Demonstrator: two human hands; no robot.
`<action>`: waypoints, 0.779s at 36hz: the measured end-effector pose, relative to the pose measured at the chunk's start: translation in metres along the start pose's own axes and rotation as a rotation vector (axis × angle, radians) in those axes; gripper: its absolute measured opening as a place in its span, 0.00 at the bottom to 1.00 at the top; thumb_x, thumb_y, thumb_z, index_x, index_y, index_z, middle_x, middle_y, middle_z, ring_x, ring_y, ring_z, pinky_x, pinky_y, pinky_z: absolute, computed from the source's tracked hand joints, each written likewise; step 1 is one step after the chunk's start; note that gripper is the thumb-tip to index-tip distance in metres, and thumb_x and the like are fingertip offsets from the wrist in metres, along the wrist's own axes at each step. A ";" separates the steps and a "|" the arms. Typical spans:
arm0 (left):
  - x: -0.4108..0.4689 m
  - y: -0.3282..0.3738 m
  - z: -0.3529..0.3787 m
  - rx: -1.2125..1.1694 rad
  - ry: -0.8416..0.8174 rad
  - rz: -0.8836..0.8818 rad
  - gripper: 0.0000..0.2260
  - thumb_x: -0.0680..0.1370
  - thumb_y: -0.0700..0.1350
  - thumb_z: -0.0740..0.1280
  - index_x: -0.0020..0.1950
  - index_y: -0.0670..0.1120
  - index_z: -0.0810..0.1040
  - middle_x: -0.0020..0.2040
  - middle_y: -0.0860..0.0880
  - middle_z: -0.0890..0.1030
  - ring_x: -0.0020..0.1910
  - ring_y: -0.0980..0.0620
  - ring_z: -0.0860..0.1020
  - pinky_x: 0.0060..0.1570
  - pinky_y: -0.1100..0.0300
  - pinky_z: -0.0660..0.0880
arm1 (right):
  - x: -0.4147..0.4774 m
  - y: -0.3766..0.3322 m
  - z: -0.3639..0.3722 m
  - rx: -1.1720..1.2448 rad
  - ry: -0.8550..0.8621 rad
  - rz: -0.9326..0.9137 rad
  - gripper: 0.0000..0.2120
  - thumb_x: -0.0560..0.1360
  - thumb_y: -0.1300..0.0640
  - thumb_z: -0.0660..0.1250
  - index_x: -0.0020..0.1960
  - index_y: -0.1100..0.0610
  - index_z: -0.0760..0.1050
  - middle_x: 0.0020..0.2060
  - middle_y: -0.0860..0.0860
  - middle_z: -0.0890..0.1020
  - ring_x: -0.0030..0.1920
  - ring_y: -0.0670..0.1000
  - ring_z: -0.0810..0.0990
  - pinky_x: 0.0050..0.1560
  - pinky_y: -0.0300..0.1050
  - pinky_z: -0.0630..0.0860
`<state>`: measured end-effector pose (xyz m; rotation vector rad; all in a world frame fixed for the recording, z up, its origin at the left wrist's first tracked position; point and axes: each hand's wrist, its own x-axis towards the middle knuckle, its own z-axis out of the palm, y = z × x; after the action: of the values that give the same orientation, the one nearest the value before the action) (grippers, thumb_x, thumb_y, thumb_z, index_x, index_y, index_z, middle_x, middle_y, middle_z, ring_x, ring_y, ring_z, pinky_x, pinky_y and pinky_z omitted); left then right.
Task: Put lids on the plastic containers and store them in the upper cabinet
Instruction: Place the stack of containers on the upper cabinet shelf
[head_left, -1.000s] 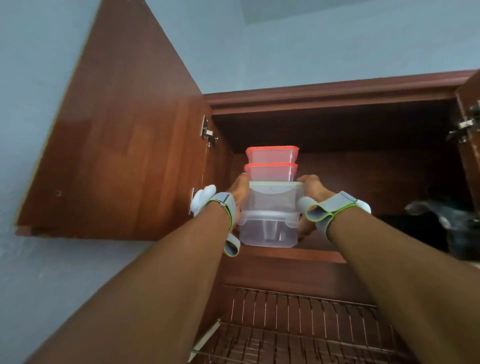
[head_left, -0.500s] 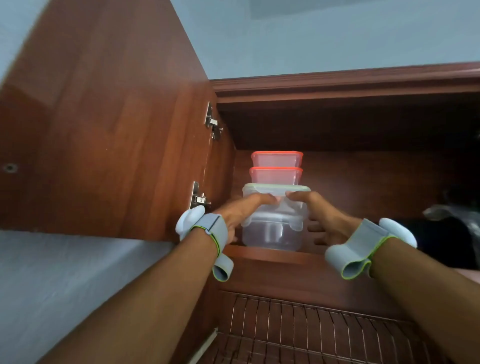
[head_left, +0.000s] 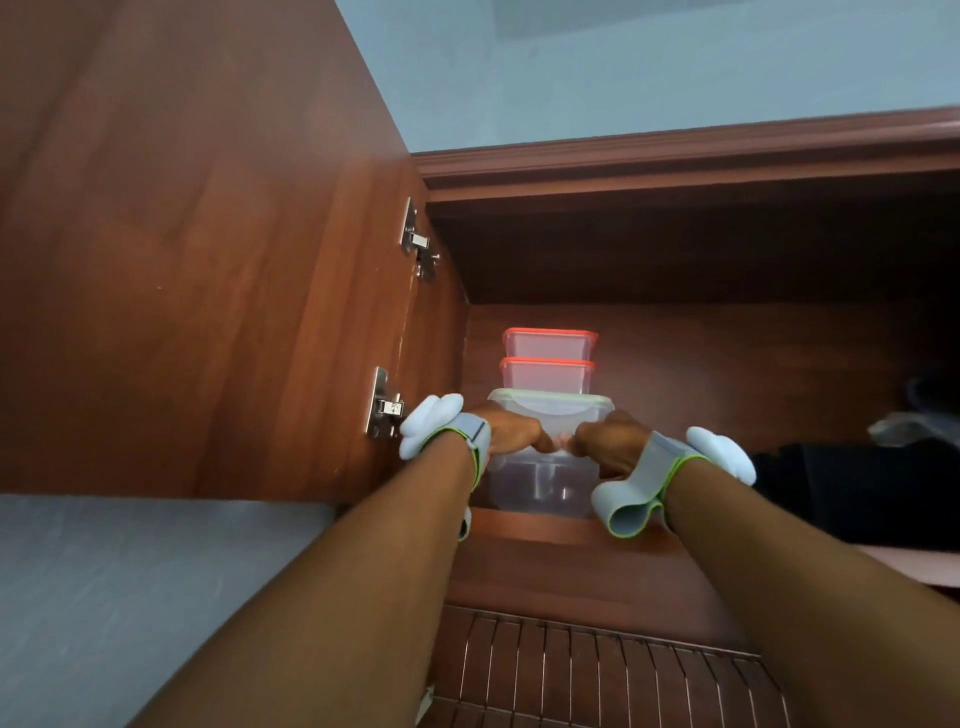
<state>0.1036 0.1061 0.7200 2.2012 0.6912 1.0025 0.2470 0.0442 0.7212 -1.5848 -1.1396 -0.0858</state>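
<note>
- Now the stack sits on the upper cabinet shelf (head_left: 561, 530): clear green-lidded container (head_left: 545, 467) at the bottom, two red-lidded containers (head_left: 548, 361) on top.
- Left hand (head_left: 506, 434) and right hand (head_left: 608, 441) are curled, fingertips pressed on the big container's front; no enclosing grasp visible.
- Judgement: push low and evenly, both hands together, so the upper two do not tip backward.
- Open cabinet door (head_left: 208, 260) stands close on the left; its lower hinge (head_left: 383, 408) is near the left wrist.
- Dark bags (head_left: 857, 483) lie well to the right; wire rack (head_left: 597, 675) below.
</note>
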 end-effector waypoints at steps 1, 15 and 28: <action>0.001 0.001 0.001 0.037 0.000 0.018 0.23 0.77 0.49 0.70 0.70 0.43 0.72 0.60 0.42 0.77 0.63 0.43 0.75 0.60 0.57 0.72 | -0.001 -0.001 0.002 -0.032 -0.003 -0.018 0.07 0.61 0.61 0.66 0.38 0.55 0.79 0.36 0.48 0.85 0.44 0.54 0.82 0.51 0.49 0.80; 0.030 -0.008 0.010 0.026 -0.048 -0.039 0.27 0.77 0.52 0.68 0.72 0.42 0.68 0.68 0.40 0.73 0.67 0.41 0.73 0.68 0.49 0.70 | 0.013 -0.001 0.012 -0.273 0.086 0.043 0.05 0.77 0.62 0.62 0.51 0.60 0.75 0.42 0.53 0.76 0.40 0.51 0.73 0.31 0.37 0.66; -0.024 -0.018 -0.001 -0.208 0.048 0.004 0.34 0.71 0.54 0.76 0.72 0.43 0.68 0.70 0.44 0.73 0.67 0.43 0.73 0.68 0.53 0.70 | -0.058 -0.011 -0.019 -0.013 0.212 0.186 0.15 0.71 0.50 0.72 0.39 0.58 0.69 0.55 0.59 0.76 0.49 0.61 0.79 0.54 0.60 0.80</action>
<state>0.0854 0.1025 0.6960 2.0048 0.5764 1.0821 0.2185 -0.0071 0.7022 -1.6441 -0.8257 -0.1348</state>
